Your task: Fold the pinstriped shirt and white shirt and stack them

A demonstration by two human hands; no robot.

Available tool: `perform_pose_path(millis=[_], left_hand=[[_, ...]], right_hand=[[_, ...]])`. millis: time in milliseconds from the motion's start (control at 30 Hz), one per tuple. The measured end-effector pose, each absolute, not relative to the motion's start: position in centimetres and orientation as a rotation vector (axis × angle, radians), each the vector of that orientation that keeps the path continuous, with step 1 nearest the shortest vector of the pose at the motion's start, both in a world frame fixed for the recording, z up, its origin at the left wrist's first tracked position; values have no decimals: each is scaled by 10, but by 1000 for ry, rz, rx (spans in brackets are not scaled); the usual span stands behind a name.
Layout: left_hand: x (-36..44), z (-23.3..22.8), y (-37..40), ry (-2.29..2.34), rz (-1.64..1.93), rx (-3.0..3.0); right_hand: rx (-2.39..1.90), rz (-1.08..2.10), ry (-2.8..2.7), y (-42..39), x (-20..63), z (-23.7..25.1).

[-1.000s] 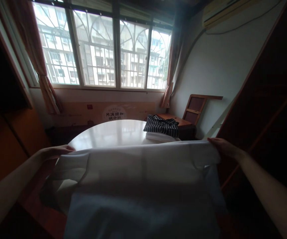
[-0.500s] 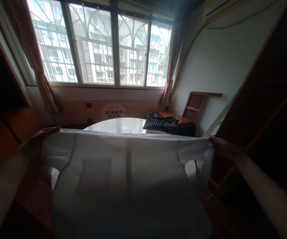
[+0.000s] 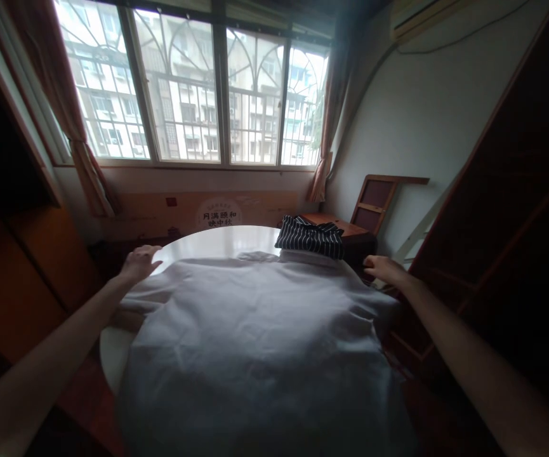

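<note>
The shirt (image 3: 255, 330) lies spread on the table (image 3: 217, 242) before me, my left grip (image 3: 138, 261) and right grip (image 3: 381, 266) at its far corners. Behind it on the table sits a folded striped cloth (image 3: 310, 237); beyond that, the window (image 3: 193, 89).

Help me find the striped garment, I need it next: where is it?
The striped garment lies at the far right edge of the round table, just beyond the spread white shirt and nearer the right hand.

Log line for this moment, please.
shirt: spread flat on table | left hand: at shirt edge | right hand: at shirt edge
</note>
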State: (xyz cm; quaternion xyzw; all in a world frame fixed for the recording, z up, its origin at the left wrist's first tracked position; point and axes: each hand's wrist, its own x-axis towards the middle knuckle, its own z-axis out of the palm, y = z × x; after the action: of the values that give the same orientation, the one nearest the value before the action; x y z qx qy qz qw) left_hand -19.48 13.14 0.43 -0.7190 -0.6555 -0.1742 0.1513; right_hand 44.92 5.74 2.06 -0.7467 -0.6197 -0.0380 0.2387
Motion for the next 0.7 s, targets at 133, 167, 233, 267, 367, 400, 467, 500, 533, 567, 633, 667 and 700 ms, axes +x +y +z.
perform_pose_path(millis=[133, 167, 233, 267, 367, 400, 467, 500, 533, 567, 633, 667, 700], left_hand=[[-150, -16, 144, -1839, -392, -2385], [-139, -21, 146, -1838, -379, -2421], [-119, -27, 150, -1845, -349, -2474], [-111, -30, 151, -1854, -325, -2489], [-94, -32, 154, -1899, -246, -2506], [-91, -31, 155, -1910, -230, -2503], [-88, -28, 155, -1921, -220, -2503], [-88, -26, 155, -1927, -218, -2506], [-87, -24, 155, -1939, -214, -2501], [-87, -21, 154, -1953, -215, -2487], [-87, -16, 152, -1992, -248, -2420], [-86, -13, 151, -2011, -272, -2376], [-85, -11, 150, -2033, -308, -2322]], right_hand=[[-2010, 44, -1935, 81, 381, 7], [-2046, 76, -1952, 85, 364, 5], [-2118, 129, -1972, 93, 337, 1], [-2154, 148, -1958, 96, 327, -1], [-2215, 132, -1894, 104, 308, -9], [-2217, 109, -1880, 106, 305, -12], [-2203, 83, -1877, 109, 302, -17], [-2190, 84, -1889, 110, 301, -19], [-2176, 94, -1906, 110, 301, -20], [-2163, 105, -1922, 111, 300, -21], [-2145, 111, -1939, 112, 298, -20], [-2130, 87, -1929, 113, 297, -18], [-2100, 35, -1898, 113, 295, -16]])
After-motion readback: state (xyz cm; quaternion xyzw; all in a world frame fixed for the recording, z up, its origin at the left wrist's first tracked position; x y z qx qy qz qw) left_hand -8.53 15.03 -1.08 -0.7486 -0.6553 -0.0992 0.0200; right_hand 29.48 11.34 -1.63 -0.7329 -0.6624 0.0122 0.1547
